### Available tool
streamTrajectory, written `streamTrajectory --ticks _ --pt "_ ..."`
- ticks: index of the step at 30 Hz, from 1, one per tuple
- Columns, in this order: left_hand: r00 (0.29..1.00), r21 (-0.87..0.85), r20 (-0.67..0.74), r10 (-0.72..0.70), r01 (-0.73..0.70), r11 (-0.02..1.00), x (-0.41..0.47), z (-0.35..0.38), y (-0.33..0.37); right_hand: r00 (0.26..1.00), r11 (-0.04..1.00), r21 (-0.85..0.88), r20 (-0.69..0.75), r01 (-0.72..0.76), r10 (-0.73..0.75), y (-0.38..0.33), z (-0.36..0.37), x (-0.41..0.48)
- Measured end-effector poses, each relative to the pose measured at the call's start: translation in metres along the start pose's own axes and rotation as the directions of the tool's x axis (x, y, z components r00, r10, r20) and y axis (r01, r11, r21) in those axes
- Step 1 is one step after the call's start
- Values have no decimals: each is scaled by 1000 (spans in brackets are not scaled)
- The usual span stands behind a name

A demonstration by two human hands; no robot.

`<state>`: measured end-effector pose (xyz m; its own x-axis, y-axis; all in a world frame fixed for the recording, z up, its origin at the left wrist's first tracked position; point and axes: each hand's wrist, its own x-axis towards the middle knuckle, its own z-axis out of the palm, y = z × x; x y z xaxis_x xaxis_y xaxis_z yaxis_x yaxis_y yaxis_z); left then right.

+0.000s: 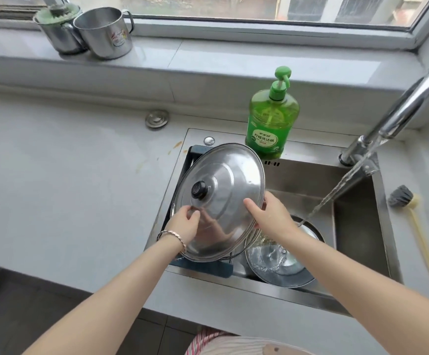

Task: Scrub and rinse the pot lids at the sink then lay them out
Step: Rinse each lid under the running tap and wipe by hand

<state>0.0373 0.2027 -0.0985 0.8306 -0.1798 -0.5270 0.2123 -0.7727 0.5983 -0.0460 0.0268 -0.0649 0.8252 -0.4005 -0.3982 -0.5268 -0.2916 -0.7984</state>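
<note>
A large steel pot lid (223, 185) with a black knob is tilted over the left side of the sink (357, 226), above a dark rack. My left hand (184, 224) grips its lower left rim, a bracelet on the wrist. My right hand (269, 213) grips the right rim, thumb on top. A second lid (280, 262) lies in the sink basin under the running water stream. The tap (398, 116) at the right is running.
A green dish-soap pump bottle (269, 121) stands behind the sink. A long-handled brush (413, 226) lies on the counter at the right. Two steel mugs (98, 32) sit on the windowsill. Grey counter (67, 188) spreads to the left, with a small metal cap (157, 119).
</note>
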Motion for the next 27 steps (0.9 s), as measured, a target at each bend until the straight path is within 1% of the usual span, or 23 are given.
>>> streamTrajectory --ticks 2,3,5,6,7,8,9,10,11,12,14,16,18,19,20,21,24,26,27 --pt "1000 84 -6 20 -20 996 -8 2 5 1000 999 42 19 -5 5 0 -1 1" --pt "999 120 -33 36 -32 992 -13 3 8 1000 998 62 30 -8 6 1 -2 0" --pt "981 166 -147 126 -101 981 -25 8 19 998 995 94 65 -24 17 3 -8 -1" --pt "952 179 -216 218 -181 967 -32 12 27 996 991 130 81 -39 28 6 -13 -2" --pt "901 190 -272 339 -295 937 -40 17 38 995 982 179 91 -61 45 10 -18 -3" --pt "834 203 -297 466 -422 884 -46 23 51 994 969 233 95 -82 62 16 -25 -3" --pt "768 219 -279 576 -533 817 -53 30 66 993 956 277 92 -99 76 24 -33 -4" --pt "713 229 -228 664 -623 748 -58 39 80 992 948 298 85 -110 89 37 -42 -4" --pt "680 221 -155 717 -683 696 -64 51 94 991 947 297 79 -127 108 52 -50 -3" --pt "684 192 -69 726 -705 683 -68 62 106 987 950 270 74 -156 141 70 -57 -2" --pt "753 169 116 648 -658 734 -72 94 123 967 950 181 58 -256 250 115 -74 0" --pt "828 227 262 496 -552 802 -68 128 129 924 922 49 35 -383 382 165 -86 6" --pt "889 270 327 322 -414 869 -58 155 127 853 845 -143 7 -515 521 206 -93 11" --pt "910 281 340 239 -340 897 -53 166 123 824 804 -228 14 -549 566 221 -93 13" --pt "925 291 343 166 -273 917 -47 175 117 798 777 -258 33 -575 602 233 -90 15" --pt "936 302 335 106 -213 929 -42 181 111 769 761 -217 62 -612 636 243 -85 17" --pt "958 325 286 -4 -93 941 -31 191 96 697 696 79 173 -714 695 260 -65 21" --pt "963 315 264 -49 -38 948 -28 192 88 690 641 258 234 -723 685 264 -54 24" --pt "965 305 253 -64 -16 952 -27 193 84 704 641 300 213 -707 677 264 -50 25"
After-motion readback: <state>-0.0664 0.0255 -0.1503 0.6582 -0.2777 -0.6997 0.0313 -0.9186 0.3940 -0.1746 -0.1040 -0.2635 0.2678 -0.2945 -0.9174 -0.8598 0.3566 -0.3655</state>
